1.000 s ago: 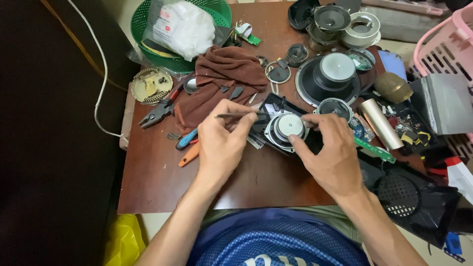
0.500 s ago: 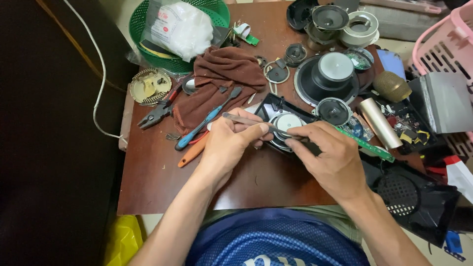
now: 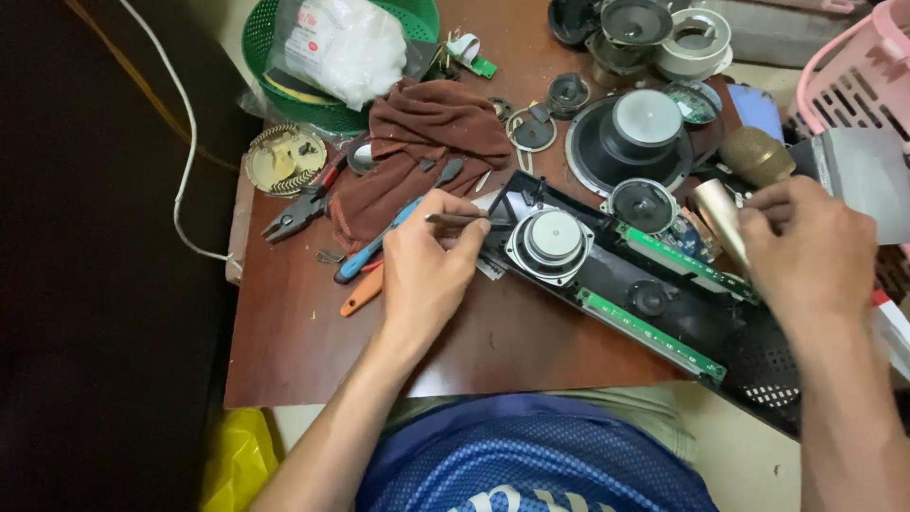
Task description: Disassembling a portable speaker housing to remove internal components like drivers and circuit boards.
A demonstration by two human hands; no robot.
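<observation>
The right hand [image 3: 810,251] shows only its back, so its fingers are hidden and what they do underneath cannot be made out; whether this grip is spread or pressed together I cannot tell. It lies over the far end of the long black speaker housing [image 3: 645,303], against a gold metal cylinder [image 3: 718,216] just to its left. The housing's near end runs under the right forearm and is partly covered.

The left hand [image 3: 427,270] has its grip pressed together, thumb and fingers pinching a thin dark tool [image 3: 460,219] that looks like tweezers; its tip points right toward the housing, and the exact point it touches is hard to make out. Just right of this grip sits a round silver speaker driver [image 3: 553,243], mounted in the housing. Along the housing run 2 green circuit strips [image 3: 654,332].

Left of the left grip lie a blue-handled screwdriver [image 3: 374,248] and an orange-handled tool [image 3: 362,294] on the brown surface [image 3: 303,351]. Beyond it is a brown cloth [image 3: 427,142], with pliers [image 3: 299,210] further left. A green basket [image 3: 275,57], cut off by the top edge, holds a white bag [image 3: 346,43]. Beyond the right grip stands a large black speaker [image 3: 635,137].
</observation>
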